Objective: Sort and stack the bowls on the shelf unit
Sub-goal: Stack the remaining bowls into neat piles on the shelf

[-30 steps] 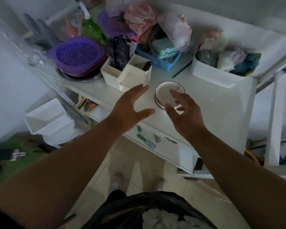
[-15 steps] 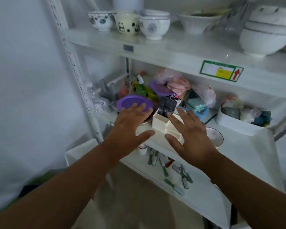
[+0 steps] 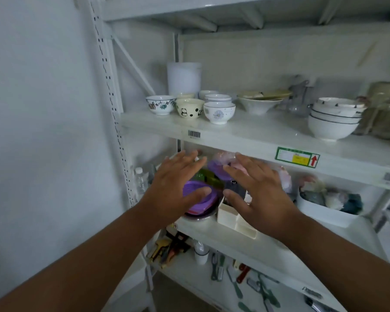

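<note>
Both hands have come up from the small dish. The left hand (image 3: 178, 188) and right hand (image 3: 259, 194) are wide open, holding nothing; the panda bowl (image 3: 189, 108) sits above them.

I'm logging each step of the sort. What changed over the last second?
The right hand let go of the small bowl on the middle shelf. Both hands rose, the left hand too, toward the bowl shelf. The view tilted up. Both hands are empty and open; the bowls are untouched.
</note>
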